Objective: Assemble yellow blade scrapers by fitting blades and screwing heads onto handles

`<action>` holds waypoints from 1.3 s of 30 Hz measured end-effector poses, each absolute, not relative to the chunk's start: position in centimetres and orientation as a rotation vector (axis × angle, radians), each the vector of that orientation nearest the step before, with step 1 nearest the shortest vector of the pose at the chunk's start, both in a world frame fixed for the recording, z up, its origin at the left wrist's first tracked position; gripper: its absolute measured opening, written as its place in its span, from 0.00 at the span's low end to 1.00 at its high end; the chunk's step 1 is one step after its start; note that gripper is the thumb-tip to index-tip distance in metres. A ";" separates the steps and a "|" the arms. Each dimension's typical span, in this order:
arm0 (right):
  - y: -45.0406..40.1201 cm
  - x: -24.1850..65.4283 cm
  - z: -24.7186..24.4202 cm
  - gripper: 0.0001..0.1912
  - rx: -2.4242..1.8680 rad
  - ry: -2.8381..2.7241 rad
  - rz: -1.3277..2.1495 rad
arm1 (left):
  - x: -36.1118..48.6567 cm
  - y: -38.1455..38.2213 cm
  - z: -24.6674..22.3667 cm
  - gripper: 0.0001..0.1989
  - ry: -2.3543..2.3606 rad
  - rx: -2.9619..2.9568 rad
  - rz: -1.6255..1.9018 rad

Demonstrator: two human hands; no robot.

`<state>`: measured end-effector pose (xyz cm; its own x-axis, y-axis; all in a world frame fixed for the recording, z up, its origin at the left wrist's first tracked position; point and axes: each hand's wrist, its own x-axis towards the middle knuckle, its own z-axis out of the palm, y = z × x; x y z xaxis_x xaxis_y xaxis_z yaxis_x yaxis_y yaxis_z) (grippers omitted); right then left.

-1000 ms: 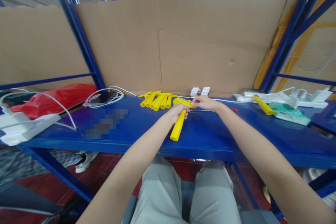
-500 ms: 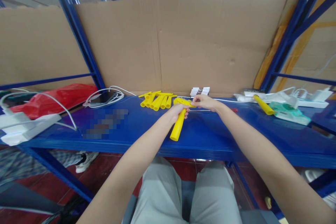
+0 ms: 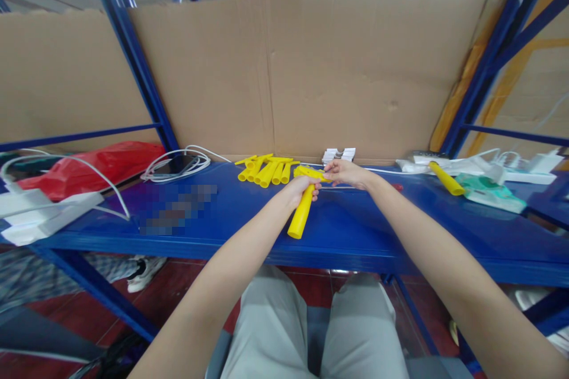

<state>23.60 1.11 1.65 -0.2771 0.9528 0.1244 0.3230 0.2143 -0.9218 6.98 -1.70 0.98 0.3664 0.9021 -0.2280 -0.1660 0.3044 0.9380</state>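
My left hand (image 3: 303,189) is wrapped round a yellow tube-shaped piece (image 3: 300,217), whose wide round end points down toward the front edge of the blue table (image 3: 240,207). Just to the right, my right hand (image 3: 344,173) has its fingers bent together at the far end of the yellow piece; what its fingertips pinch is too small to make out. Several similar yellow pieces (image 3: 267,173) lie side by side to the left of my hands. Behind my right hand stands a small white stack (image 3: 338,155).
At the left are a red bag (image 3: 102,169), coiled white cable (image 3: 178,169) and a white power strip (image 3: 48,213). Another yellow piece (image 3: 446,178) and a green packet (image 3: 489,191) lie at the right. Cardboard (image 3: 333,71) backs the table. A person's shoe (image 3: 146,274) shows below left.
The fingers of my right hand have shifted slightly at the end of the yellow piece. My left hand stays in place, still round it.
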 end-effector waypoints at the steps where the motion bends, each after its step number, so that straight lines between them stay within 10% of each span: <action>1: 0.9 23.6 1.7 0.13 -1.218 -1.715 1.112 | 7.0 -1.7 1.0 0.05 0.922 0.996 0.856; 19: 1.4 23.7 1.4 0.08 -1.176 -1.729 1.113 | 6.9 -2.2 1.6 0.11 0.865 1.016 0.896; 29: 2.0 29.3 3.7 0.12 -1.604 -2.065 0.142 | 6.9 -2.5 1.9 0.11 0.924 0.996 0.925; 39: -0.4 34.3 2.7 0.18 -1.910 -2.220 0.027 | 6.8 -2.5 1.9 0.11 0.986 0.972 0.986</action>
<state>34.26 -0.37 2.71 -0.1366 0.9795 0.1482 0.9755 0.1590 -0.1519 6.79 -2.51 1.89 0.2404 0.9497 -0.2007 -0.2015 0.2511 0.9468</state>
